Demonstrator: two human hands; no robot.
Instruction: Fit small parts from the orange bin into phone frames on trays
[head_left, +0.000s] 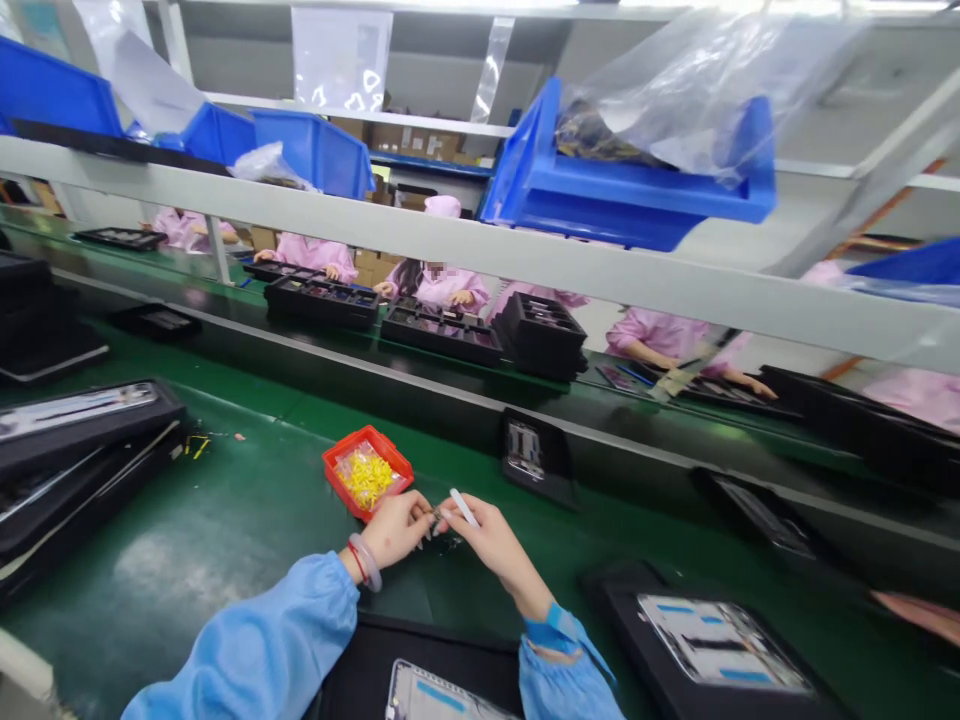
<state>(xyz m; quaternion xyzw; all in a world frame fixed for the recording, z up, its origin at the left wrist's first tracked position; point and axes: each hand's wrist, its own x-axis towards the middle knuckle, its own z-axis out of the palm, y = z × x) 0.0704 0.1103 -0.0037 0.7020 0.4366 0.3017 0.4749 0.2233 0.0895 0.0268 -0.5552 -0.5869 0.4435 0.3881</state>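
Observation:
My left hand (396,526) is closed in a pinch on a small part that is too small to make out, just in front of a red bin (330,478). The bin holds many small yellow pieces (367,475). Close beside it, my right hand (487,540) grips a slim white stick-like tool (464,507) that slants up between the fingers. The fingertips of both hands nearly meet over the green table. Below my wrists lies a black tray (367,655) carrying a silver device frame (431,692) with blue strips, partly cut off by the view.
Stacked black trays (82,490) stand at left; another tray with a device frame (720,640) lies at right. Beyond runs a dark conveyor (442,410) bearing trays (536,455). Blue bins (622,200) sit overhead. Several people in pink (450,285) work across the line.

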